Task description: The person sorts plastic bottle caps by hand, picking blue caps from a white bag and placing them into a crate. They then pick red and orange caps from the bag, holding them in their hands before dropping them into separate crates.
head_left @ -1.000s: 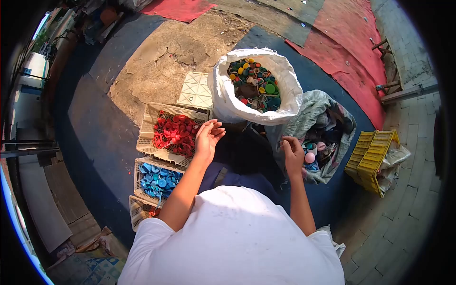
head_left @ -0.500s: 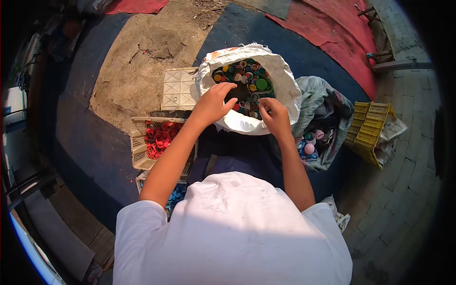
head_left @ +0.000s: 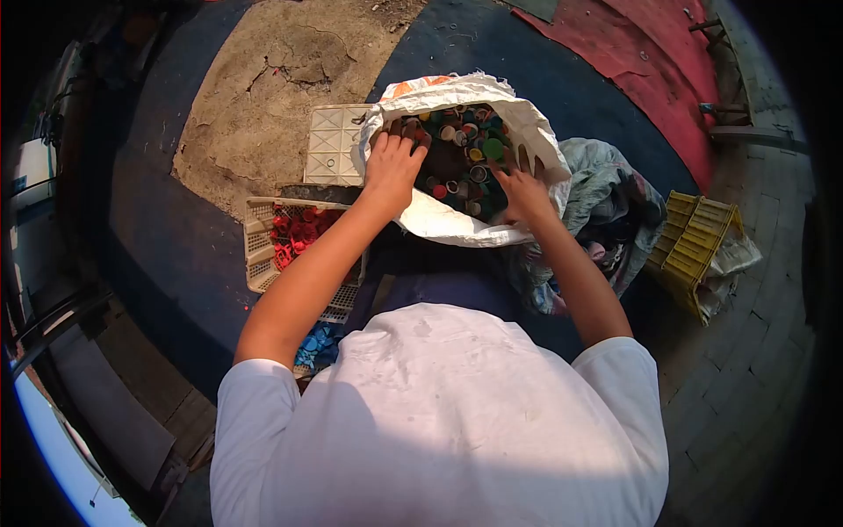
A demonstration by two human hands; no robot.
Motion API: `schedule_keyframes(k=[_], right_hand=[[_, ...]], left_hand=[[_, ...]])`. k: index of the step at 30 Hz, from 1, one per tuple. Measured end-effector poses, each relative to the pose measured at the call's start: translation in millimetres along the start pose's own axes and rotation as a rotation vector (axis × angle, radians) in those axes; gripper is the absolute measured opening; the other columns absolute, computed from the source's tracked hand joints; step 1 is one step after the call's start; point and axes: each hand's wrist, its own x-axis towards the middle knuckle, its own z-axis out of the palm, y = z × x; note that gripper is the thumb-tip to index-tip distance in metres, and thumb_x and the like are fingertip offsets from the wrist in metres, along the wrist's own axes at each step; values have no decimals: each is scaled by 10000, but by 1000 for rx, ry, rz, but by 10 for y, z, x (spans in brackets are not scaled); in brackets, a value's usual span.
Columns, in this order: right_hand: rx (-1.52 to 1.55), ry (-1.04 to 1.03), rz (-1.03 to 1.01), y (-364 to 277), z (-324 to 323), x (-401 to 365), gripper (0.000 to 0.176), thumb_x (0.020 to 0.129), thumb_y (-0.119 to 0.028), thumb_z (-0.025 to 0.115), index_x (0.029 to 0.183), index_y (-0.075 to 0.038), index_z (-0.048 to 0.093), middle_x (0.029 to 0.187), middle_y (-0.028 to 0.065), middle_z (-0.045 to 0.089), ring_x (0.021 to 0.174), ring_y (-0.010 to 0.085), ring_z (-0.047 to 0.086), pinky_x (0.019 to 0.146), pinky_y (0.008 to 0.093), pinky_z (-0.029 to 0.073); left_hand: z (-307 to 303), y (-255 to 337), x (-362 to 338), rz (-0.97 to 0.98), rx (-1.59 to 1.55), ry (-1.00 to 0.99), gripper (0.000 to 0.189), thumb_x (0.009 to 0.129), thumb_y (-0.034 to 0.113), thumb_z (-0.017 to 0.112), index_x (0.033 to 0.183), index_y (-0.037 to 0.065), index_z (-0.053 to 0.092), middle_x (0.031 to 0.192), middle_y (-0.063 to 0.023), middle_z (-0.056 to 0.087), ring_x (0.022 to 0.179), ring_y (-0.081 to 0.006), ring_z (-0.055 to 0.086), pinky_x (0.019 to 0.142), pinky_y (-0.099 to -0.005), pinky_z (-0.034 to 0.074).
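Observation:
A white woven sack (head_left: 439, 220) stands in front of me with its mouth open and rolled down. Inside it lie many bottle caps (head_left: 470, 136) of mixed colours: green, white, yellow, red. My left hand (head_left: 395, 167) reaches over the near left of the mouth, its fingers spread and their tips in shadow among the caps. On the other side, my right hand (head_left: 525, 189) dips into the sack by the right wall, fingers apart, close to a large green cap (head_left: 493, 148). I see nothing held in either hand.
Left of the sack are a cream crate (head_left: 263, 250) with red caps, blue caps (head_left: 318, 344) below it, and an upturned pale crate (head_left: 334, 140). To the right stand a grey-green sack (head_left: 597, 167) with mixed items and a yellow crate (head_left: 694, 233).
Both hands have moved apart and lower into the sack, the left toward the left side and the right toward the right wall. Their fingers have spread.

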Motion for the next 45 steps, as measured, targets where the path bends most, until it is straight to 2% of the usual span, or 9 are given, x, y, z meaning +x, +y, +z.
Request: schedule_keyframes(k=[7,12,15,19,20,24,30,38,45], right_hand=[[-2,-12,-9,239,89,-66,1196,488,-340,938,1551,-211,405,1594,144,354,1499,407,260,1210,597,219],[143,-287,-53,-13,-192,173,667,659,-233,856,1285,-133,649,1170,145,684,1142,363,638,980,490,510],[248,-215,-107,-51,240,391,260,767,-74,694,1022,-76,740,933,158,745,914,352,728,758,451,593],[289,-334,-44,-17,592,702,324,759,9,614,991,-156,769,982,128,744,963,330,715,798,439,573],[271,-362,-30,10,720,736,366,749,21,605,993,-192,776,992,109,745,974,315,711,807,432,565],[332,-281,-109,85,681,708,281,776,-40,666,987,-194,769,974,93,742,942,312,706,802,424,562],[366,-144,-166,51,584,573,202,795,-125,740,993,-167,749,1006,90,731,944,324,694,812,432,559],[269,11,-390,63,834,577,259,791,-85,719,1026,-179,777,1076,64,735,1011,294,707,884,411,564],[260,-92,-265,61,885,700,243,770,-77,689,981,-149,784,1033,99,739,1002,299,707,886,413,562]], left_hand=[[-273,-121,-77,-24,127,-306,721,813,159,690,1494,129,454,1487,-156,475,1424,-315,392,1240,-446,151],[-172,-37,-283,136,145,-57,759,771,297,803,1453,145,506,1476,-152,505,1450,-362,380,1243,-518,195],[-269,214,-349,195,-389,-365,611,861,338,740,1410,134,565,1354,-125,625,1352,-320,514,1227,-543,226],[-466,528,-538,271,-509,-395,398,846,350,767,1110,60,699,971,-119,736,1067,-300,680,1191,-572,284],[-333,588,-616,249,-507,-269,191,801,143,760,951,40,703,852,-137,718,931,-323,694,1179,-545,323],[-237,604,-708,293,-556,-194,191,678,-80,612,823,23,680,694,-162,659,767,-345,669,1144,-511,383],[-302,576,-748,241,-578,-153,166,728,-38,651,865,41,700,759,-138,687,826,-315,682,1139,-511,383],[-333,567,-933,93,-835,296,131,835,80,711,961,46,724,951,-78,725,933,-261,669,973,-423,482],[-297,457,-1073,-13,-869,373,112,839,64,705,940,22,728,958,-86,731,910,-267,674,872,-391,520]])
